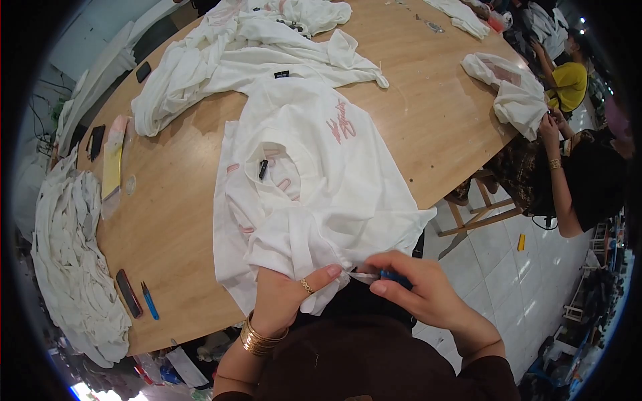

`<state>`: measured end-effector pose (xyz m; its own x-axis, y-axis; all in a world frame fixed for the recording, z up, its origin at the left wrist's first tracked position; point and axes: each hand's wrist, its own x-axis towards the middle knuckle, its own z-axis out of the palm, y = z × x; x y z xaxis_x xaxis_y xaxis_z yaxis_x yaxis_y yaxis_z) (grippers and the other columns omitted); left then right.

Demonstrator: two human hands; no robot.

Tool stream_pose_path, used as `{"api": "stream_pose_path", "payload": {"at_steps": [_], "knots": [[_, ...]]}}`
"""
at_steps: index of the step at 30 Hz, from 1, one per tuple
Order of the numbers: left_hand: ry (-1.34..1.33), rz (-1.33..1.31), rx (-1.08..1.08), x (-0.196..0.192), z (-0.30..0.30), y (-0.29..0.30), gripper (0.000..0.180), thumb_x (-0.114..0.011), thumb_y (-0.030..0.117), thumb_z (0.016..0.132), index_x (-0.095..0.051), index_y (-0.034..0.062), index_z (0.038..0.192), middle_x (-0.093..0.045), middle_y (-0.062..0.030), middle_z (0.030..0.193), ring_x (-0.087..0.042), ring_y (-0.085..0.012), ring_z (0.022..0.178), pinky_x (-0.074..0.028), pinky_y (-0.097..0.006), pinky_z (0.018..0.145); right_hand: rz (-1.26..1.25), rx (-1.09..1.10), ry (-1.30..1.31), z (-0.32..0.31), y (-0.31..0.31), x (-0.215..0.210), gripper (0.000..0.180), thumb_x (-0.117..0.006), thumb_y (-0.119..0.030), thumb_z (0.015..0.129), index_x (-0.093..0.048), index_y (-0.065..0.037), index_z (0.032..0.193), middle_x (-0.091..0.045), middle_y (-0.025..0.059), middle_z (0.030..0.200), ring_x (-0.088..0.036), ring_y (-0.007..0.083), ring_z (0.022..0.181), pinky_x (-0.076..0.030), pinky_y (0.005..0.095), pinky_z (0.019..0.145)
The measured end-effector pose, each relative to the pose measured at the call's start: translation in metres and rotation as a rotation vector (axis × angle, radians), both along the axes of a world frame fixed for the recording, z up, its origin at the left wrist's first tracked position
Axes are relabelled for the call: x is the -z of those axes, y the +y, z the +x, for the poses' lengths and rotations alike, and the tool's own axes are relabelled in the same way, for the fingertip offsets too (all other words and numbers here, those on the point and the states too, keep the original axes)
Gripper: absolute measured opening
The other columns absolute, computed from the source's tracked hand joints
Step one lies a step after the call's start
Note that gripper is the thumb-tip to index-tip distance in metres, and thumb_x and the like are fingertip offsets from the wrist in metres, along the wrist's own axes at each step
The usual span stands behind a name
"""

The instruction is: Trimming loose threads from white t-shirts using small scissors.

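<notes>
A white shirt [361,174] with pink stitched lettering lies over the table's near edge, its collar opening and small black tag facing up. My left hand [287,294], wearing a ring and gold bangles, is closed on the shirt's near edge, part of it under the cloth, the thumb on top. My right hand [428,291] is closed around blue-handled thread snips [394,277]. Their metal blades point left, at the cloth edge beside my left thumb. The blade tips are too small to make out clearly.
More white shirts [200,63] lie heaped at the far side, and a stack of white garments [73,260] hangs over the left edge. Blue tweezers [149,301] and a phone [129,294] lie at the near left. Across the right, a co-worker [568,160] handles a white garment [511,93].
</notes>
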<state>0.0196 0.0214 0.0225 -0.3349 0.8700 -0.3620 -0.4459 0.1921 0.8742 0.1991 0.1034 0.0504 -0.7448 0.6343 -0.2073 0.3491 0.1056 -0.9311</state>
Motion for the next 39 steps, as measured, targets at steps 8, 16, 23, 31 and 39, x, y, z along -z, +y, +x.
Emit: {"api": "stream_pose_path", "payload": {"at_steps": [8, 16, 23, 31, 39], "knots": [[0.127, 0.014, 0.007, 0.001, 0.004, 0.0, 0.046, -0.073, 0.002, 0.067, -0.05, -0.0035, 0.107, -0.059, -0.0084, 0.095, -0.058, -0.0146, 0.086, -0.048, -0.027, 0.075, 0.075, -0.024, -0.059, 0.006, -0.011, 0.0, 0.022, -0.055, -0.017, 0.087, -0.055, -0.001, 0.102, -0.06, 0.0135, 0.079, -0.059, 0.0276, 0.066, -0.047, 0.0292, 0.059], [0.154, 0.017, 0.003, 0.002, 0.005, -0.001, 0.041, -0.073, 0.004, 0.068, -0.053, -0.0041, 0.102, -0.061, -0.0084, 0.091, -0.058, -0.0139, 0.082, -0.048, -0.026, 0.072, 0.0, 0.013, -0.054, 0.005, -0.012, 0.001, 0.023, -0.053, -0.017, 0.088, -0.056, 0.0, 0.103, -0.059, 0.0135, 0.075, -0.058, 0.0246, 0.063, -0.045, 0.0288, 0.058], [0.184, 0.013, 0.013, 0.004, 0.004, -0.003, 0.045, -0.074, 0.007, 0.068, -0.051, -0.0043, 0.105, -0.06, -0.0086, 0.093, -0.058, -0.0146, 0.084, -0.047, -0.027, 0.074, 0.011, 0.031, -0.041, 0.006, -0.014, 0.006, 0.023, -0.053, -0.017, 0.088, -0.056, 0.0, 0.103, -0.058, 0.0132, 0.071, -0.057, 0.0227, 0.059, -0.044, 0.0282, 0.056], [0.204, 0.019, 0.007, 0.005, 0.004, -0.004, 0.047, -0.074, 0.006, 0.068, -0.05, -0.0045, 0.107, -0.059, -0.0094, 0.097, -0.057, -0.0146, 0.086, -0.047, -0.027, 0.075, 0.093, 0.045, -0.042, 0.006, -0.016, 0.004, 0.022, -0.054, -0.018, 0.088, -0.056, -0.001, 0.101, -0.059, 0.0146, 0.074, -0.058, 0.0271, 0.062, -0.046, 0.0305, 0.056], [0.158, 0.014, -0.003, -0.001, 0.006, -0.002, 0.046, -0.073, 0.005, 0.067, -0.05, -0.0045, 0.107, -0.06, -0.0094, 0.095, -0.058, -0.0151, 0.084, -0.048, -0.027, 0.074, 0.131, 0.048, -0.047, 0.005, -0.018, 0.007, 0.022, -0.055, -0.018, 0.087, -0.055, 0.0, 0.1, -0.059, 0.0146, 0.075, -0.059, 0.0282, 0.063, -0.046, 0.0313, 0.056]]}}
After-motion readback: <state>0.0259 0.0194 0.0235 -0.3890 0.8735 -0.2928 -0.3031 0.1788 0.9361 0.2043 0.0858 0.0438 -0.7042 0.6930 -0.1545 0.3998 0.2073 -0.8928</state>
